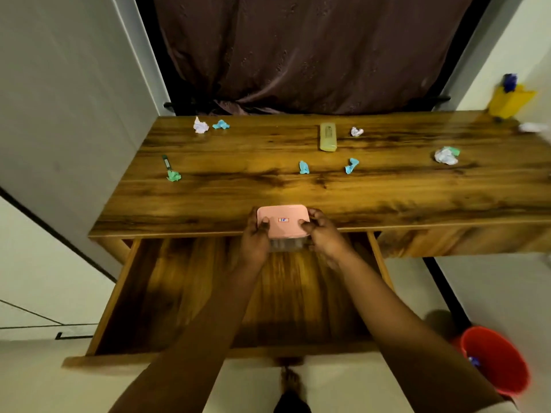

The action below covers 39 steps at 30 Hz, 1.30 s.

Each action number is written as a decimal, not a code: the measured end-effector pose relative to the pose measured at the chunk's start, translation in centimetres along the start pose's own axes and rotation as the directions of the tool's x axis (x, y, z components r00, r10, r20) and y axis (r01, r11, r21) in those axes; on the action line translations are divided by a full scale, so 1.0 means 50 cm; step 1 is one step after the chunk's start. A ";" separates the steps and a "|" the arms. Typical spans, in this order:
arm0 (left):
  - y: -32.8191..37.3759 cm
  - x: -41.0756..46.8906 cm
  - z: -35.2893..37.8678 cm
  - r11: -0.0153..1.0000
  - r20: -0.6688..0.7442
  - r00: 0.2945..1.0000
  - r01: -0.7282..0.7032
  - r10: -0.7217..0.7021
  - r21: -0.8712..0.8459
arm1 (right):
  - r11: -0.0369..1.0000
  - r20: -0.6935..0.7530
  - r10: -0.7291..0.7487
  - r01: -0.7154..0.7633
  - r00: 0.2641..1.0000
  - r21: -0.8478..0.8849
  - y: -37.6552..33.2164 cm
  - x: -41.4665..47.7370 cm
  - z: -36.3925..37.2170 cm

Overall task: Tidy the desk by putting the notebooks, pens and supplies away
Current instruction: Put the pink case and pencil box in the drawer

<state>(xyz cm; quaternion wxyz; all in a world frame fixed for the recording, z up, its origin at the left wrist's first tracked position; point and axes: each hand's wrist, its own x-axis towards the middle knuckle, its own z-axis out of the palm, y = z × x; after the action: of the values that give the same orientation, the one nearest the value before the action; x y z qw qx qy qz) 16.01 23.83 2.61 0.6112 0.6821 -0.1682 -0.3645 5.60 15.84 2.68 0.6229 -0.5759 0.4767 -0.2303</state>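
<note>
A small box with a pink lid (283, 219) and a clear body is held over the back of the open wooden drawer (155, 293), right at the desk's front edge. My left hand (255, 236) grips its left side and my right hand (323, 234) grips its right side. On the wooden desk (387, 186) lie a yellow-green pencil case (328, 137), a dark marker pen (166, 163) at the left, and several crumpled paper balls in blue, green and white, such as one blue ball (303, 167).
A yellow holder (510, 102) with something blue in it stands at the desk's far right corner. A red bucket (496, 360) sits on the floor at the lower right. A dark curtain (298, 55) hangs behind the desk. My foot (290, 380) is below the drawer front.
</note>
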 end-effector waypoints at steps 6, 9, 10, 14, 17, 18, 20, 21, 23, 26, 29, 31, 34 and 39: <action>-0.106 -0.139 0.027 0.995 0.136 0.987 0.095 -0.088 -0.043 | 0.995 -0.035 0.096 -0.096 0.995 0.008 0.114 -0.140 -0.084; -0.159 -0.181 0.043 0.989 0.185 0.977 0.085 -0.106 0.118 | 0.982 -0.084 0.184 -0.187 0.979 -0.032 0.172 -0.179 -0.121; -0.179 -0.183 0.049 0.981 0.193 0.976 0.067 -0.102 0.181 | 0.974 -0.103 0.213 -0.219 0.972 -0.055 0.186 -0.188 -0.128; -0.229 -0.182 0.071 0.909 0.280 0.947 0.026 -0.155 0.415 | 0.899 -0.166 0.206 -0.254 0.964 -0.357 0.210 -0.210 -0.147; -0.242 -0.173 0.086 0.825 0.345 0.911 -0.009 -0.227 0.565 | 0.744 -0.152 0.190 -0.243 0.970 -0.622 0.208 -0.210 -0.159; -0.246 -0.169 0.090 0.810 0.352 0.907 -0.022 -0.231 0.586 | 0.681 -0.144 0.185 -0.233 0.972 -0.694 0.208 -0.209 -0.162; -0.252 -0.165 0.095 0.806 0.354 0.904 -0.019 -0.238 0.591 | 0.575 -0.157 0.118 -0.196 0.981 -0.794 0.208 -0.212 -0.172; -0.253 -0.165 0.094 0.810 0.361 0.901 -0.017 -0.242 0.586 | 0.537 -0.188 0.040 -0.180 0.981 -0.824 0.207 -0.218 -0.180; -0.257 -0.165 0.093 0.814 0.393 0.888 -0.037 -0.239 0.579 | 0.497 -0.253 -0.182 -0.133 0.950 -0.857 0.215 -0.235 -0.210; -0.261 -0.163 0.101 0.815 0.420 0.878 -0.063 -0.230 0.577 | 0.534 -0.327 -0.293 -0.130 0.898 -0.835 0.250 -0.253 -0.258; -0.262 -0.167 0.117 0.808 0.443 0.866 -0.084 -0.230 0.583 | 0.699 -0.317 -0.122 -0.145 0.941 -0.700 0.282 -0.260 -0.281; -0.260 -0.174 0.131 0.794 0.461 0.855 -0.104 -0.236 0.599 | 0.701 -0.254 -0.122 -0.098 0.959 -0.707 0.288 -0.259 -0.287; -0.264 -0.181 0.152 0.752 0.458 0.860 -0.147 -0.224 0.643 | 0.686 -0.250 -0.141 -0.087 0.958 -0.722 0.293 -0.254 -0.294; -0.258 -0.194 0.149 0.693 0.465 0.857 -0.197 -0.222 0.694 | 0.693 -0.250 -0.124 -0.096 0.960 -0.714 0.296 -0.254 -0.293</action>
<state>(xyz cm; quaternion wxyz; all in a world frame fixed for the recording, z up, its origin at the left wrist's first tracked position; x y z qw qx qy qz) 1.41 27.58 -6.79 0.2234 0.7438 -0.4492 -0.4416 -16.45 22.57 -5.30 0.2720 -0.7387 0.6071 -0.1088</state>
